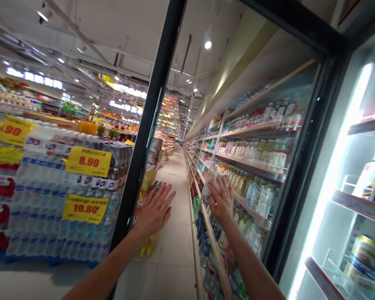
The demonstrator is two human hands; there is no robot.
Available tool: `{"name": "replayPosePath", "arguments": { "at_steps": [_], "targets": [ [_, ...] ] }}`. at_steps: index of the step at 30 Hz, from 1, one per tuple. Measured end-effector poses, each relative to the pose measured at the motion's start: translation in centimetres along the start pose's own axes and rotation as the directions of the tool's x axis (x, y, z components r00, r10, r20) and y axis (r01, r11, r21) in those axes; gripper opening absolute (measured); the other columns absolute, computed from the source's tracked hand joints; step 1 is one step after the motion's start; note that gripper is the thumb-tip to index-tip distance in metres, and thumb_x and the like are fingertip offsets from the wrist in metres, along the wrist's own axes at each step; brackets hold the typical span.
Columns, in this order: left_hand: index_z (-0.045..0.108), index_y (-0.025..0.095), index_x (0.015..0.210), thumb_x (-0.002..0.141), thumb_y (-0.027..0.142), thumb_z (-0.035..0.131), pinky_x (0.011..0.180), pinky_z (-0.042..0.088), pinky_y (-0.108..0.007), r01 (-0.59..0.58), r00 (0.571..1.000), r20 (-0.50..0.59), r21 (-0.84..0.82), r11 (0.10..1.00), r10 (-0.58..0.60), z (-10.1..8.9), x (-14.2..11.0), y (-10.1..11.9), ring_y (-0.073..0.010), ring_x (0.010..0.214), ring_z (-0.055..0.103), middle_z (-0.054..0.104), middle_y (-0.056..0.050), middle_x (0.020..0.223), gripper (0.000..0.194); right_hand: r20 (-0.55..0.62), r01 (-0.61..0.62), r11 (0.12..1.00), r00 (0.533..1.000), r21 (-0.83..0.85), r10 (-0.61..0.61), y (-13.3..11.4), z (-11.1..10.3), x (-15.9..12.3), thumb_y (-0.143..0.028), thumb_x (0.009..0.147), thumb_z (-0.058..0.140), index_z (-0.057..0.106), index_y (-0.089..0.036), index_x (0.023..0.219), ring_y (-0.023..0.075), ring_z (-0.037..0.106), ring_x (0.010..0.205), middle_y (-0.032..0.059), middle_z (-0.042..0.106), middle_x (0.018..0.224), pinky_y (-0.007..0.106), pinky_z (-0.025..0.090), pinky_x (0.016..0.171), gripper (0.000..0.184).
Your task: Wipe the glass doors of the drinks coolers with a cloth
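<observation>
One white cloth (212, 184) under right hand (221, 200), left hand (154, 210) on glass door (237, 104)

Worn on the head and tilted — looking forward along the supermarket aisle (171, 216).

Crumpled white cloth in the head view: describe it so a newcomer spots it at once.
In the supermarket aisle, find the drinks cooler's glass door on the right. The right hand, with a ring, presses the cloth to it; unlike the bottles behind, it is soft and crumpled.
</observation>
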State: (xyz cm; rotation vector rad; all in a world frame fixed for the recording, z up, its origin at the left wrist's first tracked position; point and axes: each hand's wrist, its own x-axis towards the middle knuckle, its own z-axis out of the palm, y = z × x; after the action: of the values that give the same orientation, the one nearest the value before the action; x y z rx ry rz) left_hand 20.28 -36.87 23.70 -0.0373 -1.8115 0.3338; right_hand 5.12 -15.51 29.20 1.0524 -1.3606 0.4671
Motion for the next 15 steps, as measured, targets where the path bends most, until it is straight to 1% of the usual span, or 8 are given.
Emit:
{"name": "replayPosePath", "arguments": {
  "at_steps": [2,5,6,7,8,11,12,15],
  "targets": [
    [0.025,0.024,0.138,0.082,0.027,0.048,0.108,0.023,-0.04,0.003,1.0,0.004,-0.003,1.0,-0.003,0.2,0.0,0.0,-0.0211,0.132,0.028,0.04,-0.007,0.138,0.061,-0.205,-0.307,0.95,0.935,-0.061,0.289,4.2,-1.1,-1.6,-0.021,0.082,0.04,0.05,-0.02,0.123,0.0271,0.03,0.131,0.0106,0.041,0.137,0.055,0.025,0.104,0.043],
    [0.026,0.024,0.138,0.082,0.026,0.048,0.108,0.022,-0.041,0.01,1.0,-0.001,-0.007,1.0,-0.01,0.3,0.1,0.0,-0.0214,0.132,0.029,0.04,-0.007,0.138,0.06,-0.453,-0.698,0.716,0.639,0.0,0.622,9.9,-2.4,-2.9,-0.021,0.083,0.031,0.046,-0.012,0.127,0.0285,0.031,0.13,0.0159,0.041,0.136,0.056,0.027,0.103,0.047],
    [0.026,0.024,0.138,0.082,0.026,0.048,0.108,0.022,-0.042,0.011,1.0,-0.005,-0.008,1.0,-0.011,0.3,0.1,0.0,-0.0215,0.132,0.029,0.04,-0.007,0.137,0.06,-0.473,-0.741,0.671,0.583,0.024,0.661,10.5,-2.5,-2.9,-0.021,0.083,0.03,0.046,-0.011,0.127,0.0286,0.031,0.13,0.0165,0.042,0.135,0.056,0.027,0.103,0.048],
    [0.026,0.024,0.138,0.082,0.027,0.048,0.108,0.022,-0.042,0.012,1.0,-0.01,-0.009,1.0,-0.012,0.4,0.1,0.1,-0.0216,0.132,0.029,0.041,-0.008,0.137,0.06,-0.464,-0.738,0.674,0.587,0.029,0.663,10.2,-2.4,-2.7,-0.022,0.083,0.031,0.046,-0.011,0.127,0.0287,0.031,0.13,0.0165,0.042,0.135,0.056,0.028,0.103,0.048],
    [0.026,0.023,0.138,0.082,0.026,0.048,0.108,0.022,-0.042,0.012,1.0,-0.013,-0.009,1.0,-0.012,0.5,0.1,0.1,-0.0218,0.132,0.029,0.041,-0.008,0.137,0.06,-0.432,-0.694,0.72,0.645,0.015,0.63,9.1,-2.0,-2.4,-0.023,0.083,0.032,0.045,-0.012,0.128,0.0288,0.03,0.13,0.0162,0.041,0.136,0.056,0.027,0.103,0.048],
    [0.025,0.024,0.138,0.082,0.026,0.05,0.107,0.024,-0.043,0.005,1.0,-0.019,-0.009,1.0,-0.006,0.8,0.1,0.0,-0.0223,0.132,0.028,0.041,-0.009,0.137,0.062,-0.174,-0.317,0.948,0.936,-0.042,0.305,3.3,-0.3,-1.4,-0.023,0.082,0.041,0.047,-0.018,0.127,0.029,0.025,0.133,0.0122,0.034,0.141,0.056,0.028,0.103,0.046],
    [0.024,0.024,0.139,0.081,0.025,0.05,0.107,0.024,-0.043,0.003,1.0,-0.017,-0.01,1.0,-0.003,0.9,0.1,-0.1,-0.0225,0.132,0.028,0.041,-0.009,0.137,0.063,-0.06,-0.158,0.987,0.986,-0.029,0.156,1.6,0.2,-1.2,-0.023,0.081,0.044,0.049,-0.021,0.125,0.0285,0.024,0.134,0.0098,0.034,0.142,0.055,0.028,0.104,0.044],
    [0.023,0.024,0.139,0.081,0.025,0.05,0.107,0.025,-0.043,0.006,1.0,-0.006,-0.007,1.0,-0.006,1.0,0.1,-0.2,-0.0223,0.132,0.027,0.04,-0.009,0.137,0.064,0.074,0.06,0.998,0.995,0.014,-0.061,0.3,0.5,-1.1,-0.022,0.08,0.047,0.052,-0.027,0.12,0.0267,0.027,0.133,0.0052,0.037,0.141,0.053,0.029,0.104,0.042]
  ]
}}
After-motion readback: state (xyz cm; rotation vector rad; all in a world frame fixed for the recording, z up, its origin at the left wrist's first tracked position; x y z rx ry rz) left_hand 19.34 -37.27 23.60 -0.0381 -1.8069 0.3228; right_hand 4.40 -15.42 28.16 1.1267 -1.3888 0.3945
